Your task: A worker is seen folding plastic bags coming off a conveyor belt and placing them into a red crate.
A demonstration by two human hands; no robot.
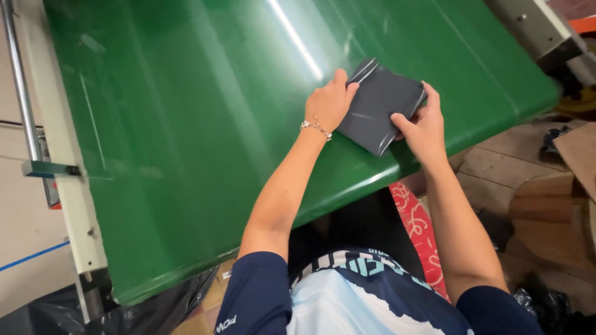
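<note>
Head-camera view, looking down over our own arms at a green conveyor belt (186, 142). Our left hand (329, 104) reaches forward with the forearm extended up and to the right, the wrist carrying a thin beaded bracelet (315, 126); the thumb lies on the top left edge of a dark grey plastic mailer bag (380, 105) and the curled fingers press against its left side, so this hand grasps the bag. Our right hand (422, 124) comes in from the near right, forearm angled up and to the left, fingers wrapped around the right edge of the bag and the thumb laid across its near corner; it too is closed on the bag. The bag lies flat on the right part of the belt, close to the belt's near edge, tilted so that one corner points toward us, and it shows pale creases and a light strip along its far edge. Left of the belt run a cream metal side frame (68, 180) and a steel rail (17, 74). At the far right corner stands a grey machine housing (540, 31). To the near right we see wooden floor boards (503, 167), brown cardboard (577, 155) and a red patterned cloth (417, 226) beneath the belt's edge. Black plastic sheeting (124, 316) lies at the near left. Nothing stands between our hands and the bag.
</note>
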